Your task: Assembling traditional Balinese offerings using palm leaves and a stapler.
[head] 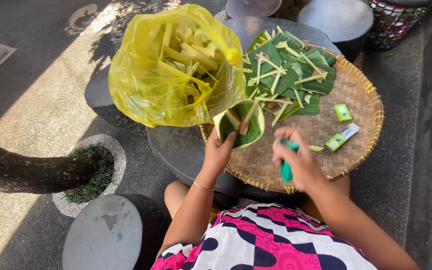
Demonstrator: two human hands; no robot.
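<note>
My left hand (219, 149) holds a small folded green leaf cup (241, 125) with pale strips across it, raised over the near left rim of a round woven tray (348, 95). Just to the right of the cup, my right hand (298, 161) grips a teal stapler (286, 170). A pile of cut green leaf pieces and pale leaf strips (288, 75) lies on the far half of the tray. Two small green boxes (342, 112) (342, 136) rest on the tray's right side.
A yellow plastic bag (173, 67) full of pale leaf strips stands left of the tray. The tray sits on a dark round stone table (176, 150). Round stone stools (108, 232) (336, 17), a tree trunk (31, 172) in a planter ring and a patterned bin (396, 20) surround it.
</note>
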